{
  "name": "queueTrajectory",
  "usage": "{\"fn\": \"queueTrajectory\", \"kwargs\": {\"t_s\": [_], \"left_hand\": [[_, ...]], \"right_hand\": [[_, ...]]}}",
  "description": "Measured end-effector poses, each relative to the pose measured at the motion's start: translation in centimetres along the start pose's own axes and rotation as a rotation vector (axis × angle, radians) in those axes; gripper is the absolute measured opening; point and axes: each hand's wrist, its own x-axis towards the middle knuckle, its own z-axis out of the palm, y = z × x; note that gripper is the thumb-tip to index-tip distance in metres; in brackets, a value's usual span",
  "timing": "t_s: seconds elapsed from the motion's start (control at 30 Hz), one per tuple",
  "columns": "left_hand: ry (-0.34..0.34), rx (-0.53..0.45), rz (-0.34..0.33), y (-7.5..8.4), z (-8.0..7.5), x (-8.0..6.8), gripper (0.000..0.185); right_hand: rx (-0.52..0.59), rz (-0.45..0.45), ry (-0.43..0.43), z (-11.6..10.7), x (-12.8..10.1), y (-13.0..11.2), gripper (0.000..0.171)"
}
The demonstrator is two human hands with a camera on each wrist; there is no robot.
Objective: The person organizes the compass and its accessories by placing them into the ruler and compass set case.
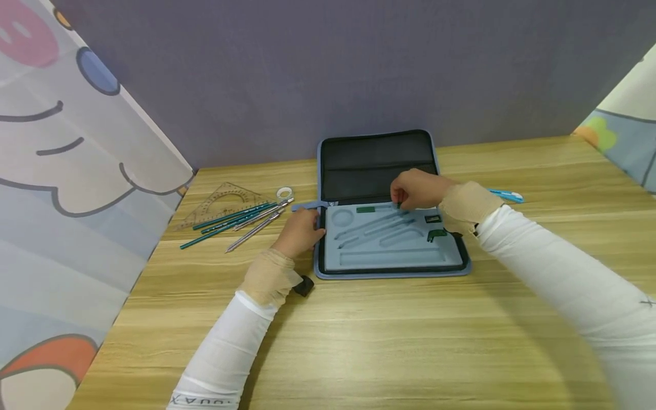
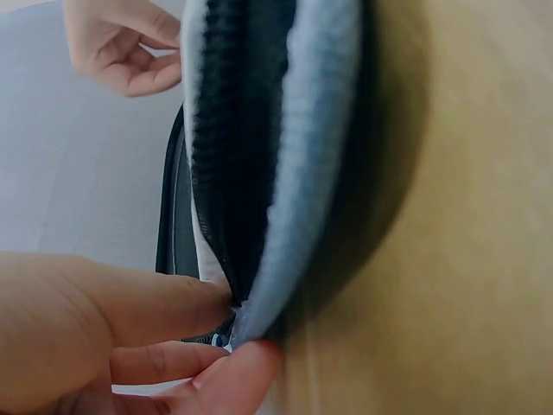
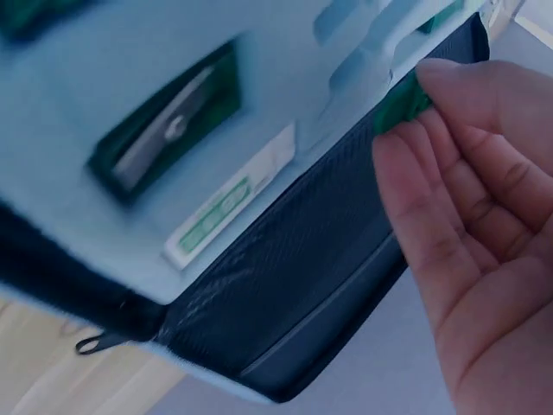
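A zippered case [image 1: 392,275] lies unfolded on the table, with a light-blue moulded tray [image 1: 451,253] in its front half. At its left side my left hand [image 1: 299,232] pinches the case's edge near the hinge, thumb and fingers meeting there in the left wrist view. Over the tray's back edge, my right hand [image 1: 417,188] holds a small green piece [image 3: 402,104] between thumb and fingers. A green pencil sharpener [image 3: 177,121] with a metal blade sits in a tray recess. Other green pieces lie in the tray, one at the back [image 1: 365,209] and one at the right [image 1: 437,234].
Left of the case lie teal pencils [image 1: 205,240], silver metal drawing tools [image 1: 254,232], a clear set square [image 1: 205,212] and a white tape roll [image 1: 284,193]. A blue cutter-like tool [image 1: 507,196] lies to the right. A grey panel [image 1: 328,74] stands behind the table.
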Motion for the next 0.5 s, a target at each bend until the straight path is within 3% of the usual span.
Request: {"fn": "queueTrajectory", "kwargs": {"t_s": [0.5], "left_hand": [[0.002, 0.010, 0.012, 0.3, 0.1, 0.2, 0.018]], "right_hand": [[-0.014, -0.007, -0.038, 0.7, 2.4, -1.3, 0.013]]}}
